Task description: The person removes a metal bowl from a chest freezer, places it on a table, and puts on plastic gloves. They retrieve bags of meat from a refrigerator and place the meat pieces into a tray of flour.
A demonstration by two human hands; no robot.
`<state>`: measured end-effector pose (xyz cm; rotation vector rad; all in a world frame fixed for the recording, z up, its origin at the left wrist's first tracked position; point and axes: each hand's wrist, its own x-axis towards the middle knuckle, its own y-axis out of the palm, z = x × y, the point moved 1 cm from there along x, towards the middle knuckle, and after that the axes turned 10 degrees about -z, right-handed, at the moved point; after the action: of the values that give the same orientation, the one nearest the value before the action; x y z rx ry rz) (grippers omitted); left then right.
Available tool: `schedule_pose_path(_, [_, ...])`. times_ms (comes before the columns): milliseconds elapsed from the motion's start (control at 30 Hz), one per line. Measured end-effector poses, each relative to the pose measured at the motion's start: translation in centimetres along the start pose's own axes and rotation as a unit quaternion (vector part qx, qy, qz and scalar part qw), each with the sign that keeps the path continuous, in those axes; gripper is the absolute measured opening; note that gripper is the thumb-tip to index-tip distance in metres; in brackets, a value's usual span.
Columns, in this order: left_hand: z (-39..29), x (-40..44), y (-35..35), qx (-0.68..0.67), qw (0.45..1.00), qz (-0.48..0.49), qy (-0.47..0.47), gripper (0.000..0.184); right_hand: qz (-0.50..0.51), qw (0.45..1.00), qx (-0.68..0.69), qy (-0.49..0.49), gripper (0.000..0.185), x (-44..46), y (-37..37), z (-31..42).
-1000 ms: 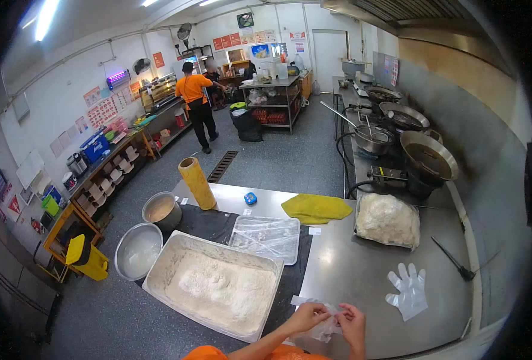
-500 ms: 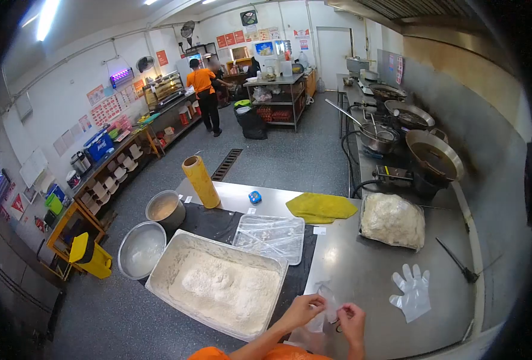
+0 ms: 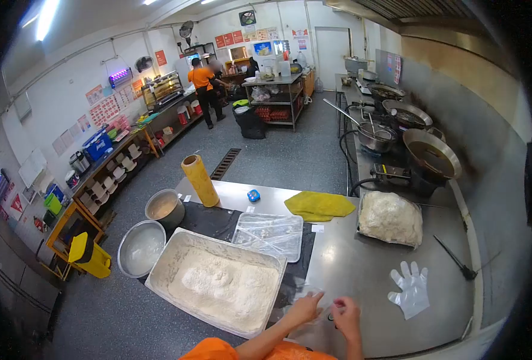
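Low in the view, my left hand (image 3: 305, 309) has its fingers bent towards the right, with a thin clear plastic glove (image 3: 305, 292) bunched about it. My right hand (image 3: 346, 315) is just beside it, its fingertips pinched together at what looks like the glove's edge. How far the left fingers are inside the plastic I cannot tell. A second clear glove (image 3: 411, 290) lies flat on the steel table to the right. Left of my hands is a large white tub (image 3: 158, 279) of flour (image 3: 224, 282).
Beyond the tub are a lidded clear container (image 3: 269, 235), a steel bowl (image 3: 140, 249), a pot (image 3: 165, 207), a wrap roll (image 3: 200, 180) and a yellow cloth (image 3: 320, 206). At right are a bagged white mass (image 3: 391, 219), a thermometer-like probe (image 3: 455, 258) and woks (image 3: 431, 156). A co-worker (image 3: 205, 90) stands far back.
The plastic glove has shifted left, up around my left hand. My left fingers now point right, and my right hand has moved slightly left. The co-worker in the back has shifted a little.
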<state>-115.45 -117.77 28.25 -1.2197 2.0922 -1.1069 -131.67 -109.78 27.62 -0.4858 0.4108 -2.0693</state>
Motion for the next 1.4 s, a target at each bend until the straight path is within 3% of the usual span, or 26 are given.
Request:
schedule_pose_path(33, [1.5, -0.2, 1.8, -0.001, 1.0, 0.0, 0.001, 0.042, 0.03, 0.998, -0.009, -0.053, 0.032, -0.1, 1.5, -2.4])
schedule_pose_path(67, [2.6, -0.1, 3.2, 0.05, 0.996, 0.073, 0.003, 0.044, 0.084, 0.987, -0.097, -0.101, 0.042, -0.7, 2.3, -4.9])
schedule_pose_path(100, [3.3, 0.1, 4.0, 0.103, 0.985, 0.142, 0.006, 0.046, 0.079, 0.986, -0.098, -0.106, 0.042, -1.6, 3.1, -7.3])
schedule_pose_path(167, [3.7, -0.8, 3.0, 0.085, 0.988, 0.131, 0.005, 0.048, 0.148, 0.964, -0.198, -0.101, 0.041, -3.3, 4.8, -10.6])
schedule_pose_path(267, [2.4, -3.4, -1.8, -0.111, 0.986, -0.078, 0.095, 0.042, 0.186, 0.965, -0.18, -0.039, 0.034, -4.2, 5.6, -13.0])
schedule_pose_path(300, [1.8, -3.5, -4.2, -0.11, 0.987, -0.069, 0.09, 0.042, 0.186, 0.964, -0.188, -0.008, 0.033, -4.8, 6.0, -13.6])
schedule_pose_path(367, [1.6, -3.7, -7.4, -0.216, 0.976, -0.013, -0.025, 0.038, 0.145, 0.973, -0.178, 0.003, 0.03, -4.2, 5.0, -8.6])
schedule_pose_path(467, [2.7, -4.1, -9.0, -0.161, 0.986, -0.044, 0.019, 0.035, 0.021, 0.998, -0.046, 0.038, 0.024, -3.9, 4.4, -2.8])
schedule_pose_path(500, [3.1, -4.1, -9.1, -0.161, 0.986, -0.043, 0.018, 0.035, 0.037, 0.993, -0.094, -0.055, 0.025, -3.8, 5.3, -3.1])
schedule_pose_path(567, [3.4, -3.7, -9.1, -0.223, 0.971, -0.066, 0.046, 0.036, 0.05, 0.977, -0.143, -0.151, 0.026, -3.6, 6.9, -5.0])
schedule_pose_path(633, [2.6, -3.1, -9.5, -0.209, 0.975, -0.066, 0.037, 0.037, 0.138, 0.96, -0.2, -0.135, 0.03, -3.1, 7.8, -7.6])
schedule_pose_path(667, [2.1, -2.8, -9.9, -0.193, 0.979, -0.061, 0.022, 0.039, 0.135, 0.96, -0.199, -0.144, 0.03, -2.5, 7.8, -8.4])
schedule_pose_path(700, [1.4, -2.9, -10.6, -0.191, 0.979, -0.068, 0.024, 0.039, 0.104, 0.979, -0.142, -0.104, 0.026, -2.0, 7.4, -8.8])
schedule_pose_path(767, [0.3, -3.3, -11.3, -0.216, 0.974, -0.026, -0.07, 0.041, 0.072, 0.992, -0.083, -0.064, 0.022, -1.2, 6.3, -8.1])
schedule_pose_path(800, [1.5, -3.3, -10.1, -0.183, 0.982, -0.038, -0.039, 0.041, 0.031, 0.989, 0.086, 0.113, 0.015, -0.6, 5.3, -7.7])
schedule_pose_path(833, [1.2, -3.3, -9.8, -0.182, 0.982, -0.038, -0.038, 0.041, -0.011, 0.926, 0.249, 0.284, 0.009, -0.3, 4.5, -6.9])
schedule_pose_path(967, [0.8, -3.0, -5.3, -0.232, 0.971, 0.009, -0.061, 0.042, -0.052, 0.893, 0.352, 0.276, 0.006, 0.0, 1.4, -3.8])
schedule_pose_path(1033, [-0.5, -2.6, -3.3, -0.221, 0.968, 0.055, -0.109, 0.047, 0.032, 0.909, 0.324, 0.26, 0.006, -0.2, 1.2, -4.4])
schedule_pose_path(1067, [-0.3, -2.8, -1.9, -0.203, 0.979, 0.003, -0.03, 0.046, 0.031, 0.909, 0.325, 0.258, 0.006, -0.5, 1.2, -4.2])
schedule_pose_path(1167, [0.6, -2.2, -0.2, -0.275, 0.959, -0.072, -0.007, 0.038, 0.104, 0.875, 0.346, 0.323, 0.01, -1.1, 1.4, -3.0])
schedule_pose_path(1233, [0.8, -1.6, -1.2, -0.287, 0.955, -0.061, -0.054, 0.028, 0.046, 0.839, 0.427, 0.333, 0.011, -1.5, 1.8, -3.3])
schedule_pose_path(1267, [1.4, -1.5, -1.6, -0.274, 0.954, -0.093, -0.082, 0.026, 0.045, 0.838, 0.428, 0.336, 0.011, -1.5, 1.9, -3.5])
schedule_pose_path(1333, [2.7, -1.2, -2.7, -0.226, 0.958, -0.135, -0.116, 0.02, -0.048, 0.815, 0.462, 0.347, 0.013, -1.1, 1.2, -3.4])
schedule_pose_path(1400, [2.8, -0.9, -4.2, -0.275, 0.925, -0.25, -0.081, 0.021, -0.068, 0.827, 0.433, 0.351, 0.013, -0.8, 1.1, -3.1])
